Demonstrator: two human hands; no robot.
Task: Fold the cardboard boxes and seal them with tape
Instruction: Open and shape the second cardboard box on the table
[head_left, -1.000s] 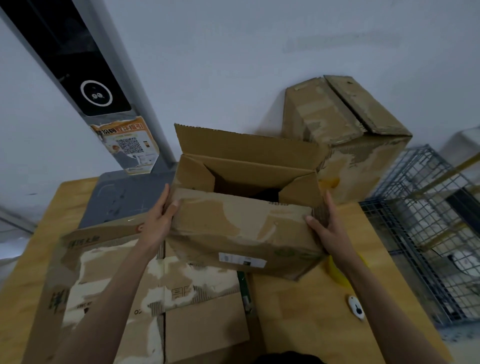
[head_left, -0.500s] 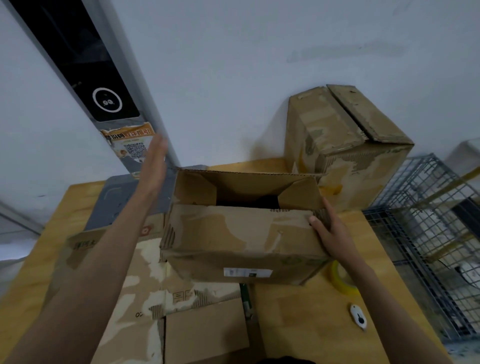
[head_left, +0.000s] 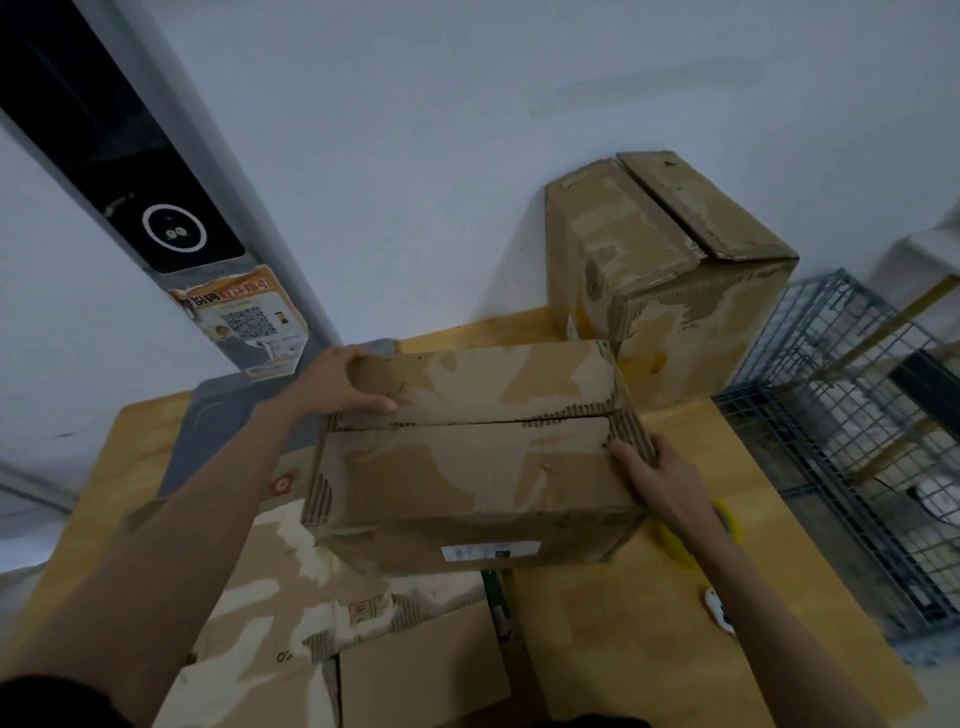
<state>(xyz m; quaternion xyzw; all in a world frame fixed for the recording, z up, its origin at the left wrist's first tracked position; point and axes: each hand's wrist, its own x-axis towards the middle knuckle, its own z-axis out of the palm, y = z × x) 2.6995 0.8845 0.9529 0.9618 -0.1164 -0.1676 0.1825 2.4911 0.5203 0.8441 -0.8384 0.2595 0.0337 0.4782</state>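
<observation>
— Left hand (head_left: 347, 382)?
— Gripped the far flap's left end, on the cardboard box (head_left: 467, 467) standing on the wooden table (head_left: 623, 649).
— Right hand (head_left: 662, 480)?
— Fingers lay straight against its right end.

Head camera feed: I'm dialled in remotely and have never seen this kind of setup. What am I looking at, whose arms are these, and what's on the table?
There is no machine here: a person wears one wide-angle camera on the head, looking forward and down at two bare arms. The left hand curls over the far top flap of the cardboard box, pressing it down. The right hand rests against the box's right side. Both top flaps lie closed, with no tape visible across the seam. The box sits on a wooden table. Beneath and beside it lies flattened cardboard. A yellow tape roll peeks out behind the right wrist, and a small white object lies nearby. A second closed box stands against the wall.
</observation>
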